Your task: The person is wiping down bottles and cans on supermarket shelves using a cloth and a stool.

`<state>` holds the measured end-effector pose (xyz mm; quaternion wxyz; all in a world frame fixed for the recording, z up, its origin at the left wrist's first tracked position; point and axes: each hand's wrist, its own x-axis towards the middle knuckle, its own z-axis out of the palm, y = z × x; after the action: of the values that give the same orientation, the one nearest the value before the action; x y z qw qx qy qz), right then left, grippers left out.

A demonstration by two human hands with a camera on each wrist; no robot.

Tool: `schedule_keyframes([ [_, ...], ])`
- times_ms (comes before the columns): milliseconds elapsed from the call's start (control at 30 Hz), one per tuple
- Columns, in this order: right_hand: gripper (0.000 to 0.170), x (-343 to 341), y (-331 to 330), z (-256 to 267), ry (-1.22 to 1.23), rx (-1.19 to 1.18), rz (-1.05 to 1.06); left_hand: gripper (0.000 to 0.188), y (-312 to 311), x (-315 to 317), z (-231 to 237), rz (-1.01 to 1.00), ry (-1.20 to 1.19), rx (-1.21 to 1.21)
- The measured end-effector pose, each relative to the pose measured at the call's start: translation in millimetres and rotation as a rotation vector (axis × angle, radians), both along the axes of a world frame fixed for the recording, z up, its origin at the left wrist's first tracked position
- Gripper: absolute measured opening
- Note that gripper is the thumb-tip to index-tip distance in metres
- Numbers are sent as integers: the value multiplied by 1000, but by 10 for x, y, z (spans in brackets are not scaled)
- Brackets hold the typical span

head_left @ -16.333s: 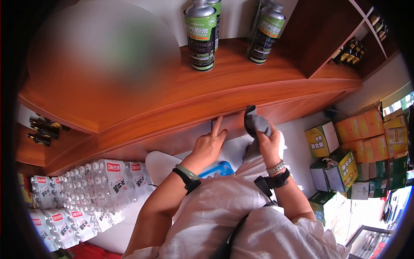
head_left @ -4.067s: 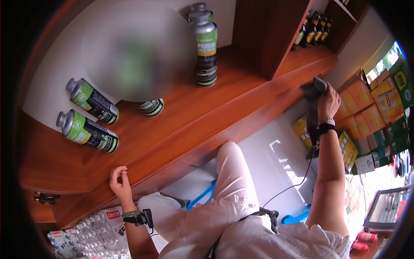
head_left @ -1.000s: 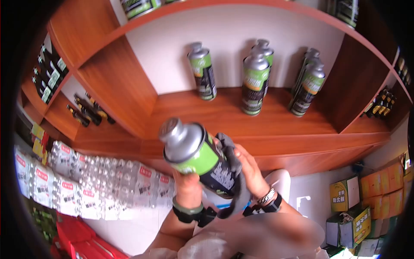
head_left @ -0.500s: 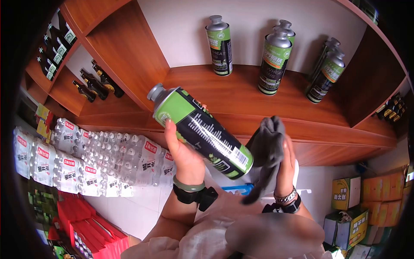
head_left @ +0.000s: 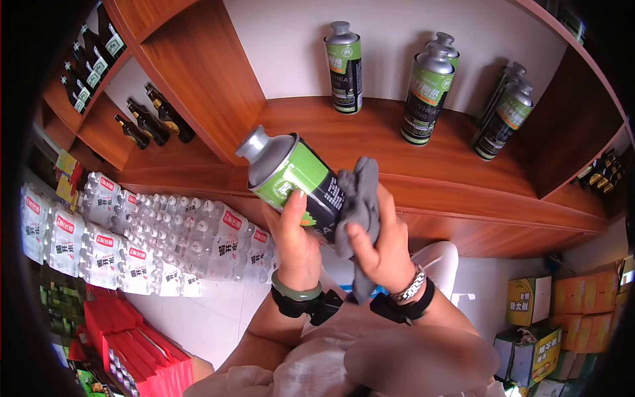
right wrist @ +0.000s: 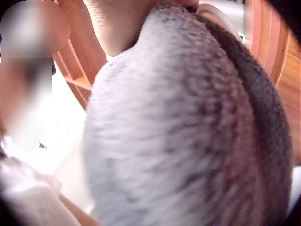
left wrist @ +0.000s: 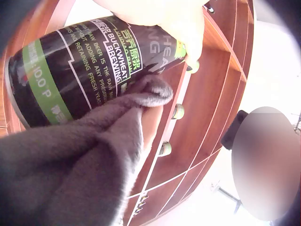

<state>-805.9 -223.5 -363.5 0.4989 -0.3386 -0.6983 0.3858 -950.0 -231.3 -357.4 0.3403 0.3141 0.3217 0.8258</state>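
In the head view the left hand (head_left: 296, 245) grips a green and black can (head_left: 301, 173) with a silver neck, tilted with its neck to the upper left. A grey cloth (head_left: 360, 218) lies against the can's lower part, held there by the right hand (head_left: 387, 248), thumb on the cloth. The left wrist view shows the can's printed side (left wrist: 70, 70), the cloth (left wrist: 84, 155) over part of it, and the left hand (left wrist: 176, 19) at the top. Cloth (right wrist: 174, 122) fills most of the right wrist view, below part of the right hand (right wrist: 117, 23).
Several similar cans (head_left: 426, 96) stand on the wooden shelf (head_left: 370, 149) ahead. Dark bottles (head_left: 165, 116) occupy side compartments. Packs of water bottles (head_left: 192, 231) and red bags (head_left: 142, 344) are at the left, stacked boxes (head_left: 529, 301) at the right.
The cloth, beside the can's base half a second ago, has moved left onto its side with the right hand. The can has turned in the left hand. Earlier, the left hand held no can.
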Motion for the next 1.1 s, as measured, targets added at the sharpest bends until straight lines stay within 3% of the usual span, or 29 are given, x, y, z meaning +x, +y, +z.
schedule_keyframes([
  [100,55,77,180,-95,132,-321,183,67,18,-116,-148,-155,74,-23],
  [167,55,182,308,-226,234,-590,438,75,9,-66,-97,-308,-24,30],
  [233,52,210,233,-529,586,-1118,578,73,-1,-36,-54,-470,-148,113],
  [267,51,293,237,-783,760,-1250,777,78,-24,-32,-41,-465,-113,67],
  [367,50,378,-4,-1131,393,-834,624,83,83,-61,-95,-508,-220,98],
  [433,45,439,-130,-997,364,-742,517,79,89,-43,-62,-430,-273,4],
  [600,43,685,-198,-443,333,-1004,371,66,142,-33,17,-226,-418,-197],
  [667,40,830,-153,-605,244,-751,314,60,164,-139,-63,-155,-397,-222],
  [733,38,868,-136,-787,297,-426,79,59,177,-165,-50,-57,-420,-264],
  [800,45,838,-158,-459,172,-183,-183,57,180,-169,-52,-13,-450,-299],
  [833,49,734,-144,-215,409,-317,-187,57,186,-163,-57,-20,-469,-309],
  [900,58,696,-186,-523,170,-66,5,55,198,-157,-92,-54,-477,-325],
  [933,68,709,-103,-544,-210,201,136,55,209,-158,-145,-82,-467,-333],
  [967,70,505,-54,-522,-243,627,70,54,217,-154,-171,-111,-456,-339],
  [1100,74,285,78,-557,-40,708,48,49,178,-140,-232,-267,-548,-289],
])
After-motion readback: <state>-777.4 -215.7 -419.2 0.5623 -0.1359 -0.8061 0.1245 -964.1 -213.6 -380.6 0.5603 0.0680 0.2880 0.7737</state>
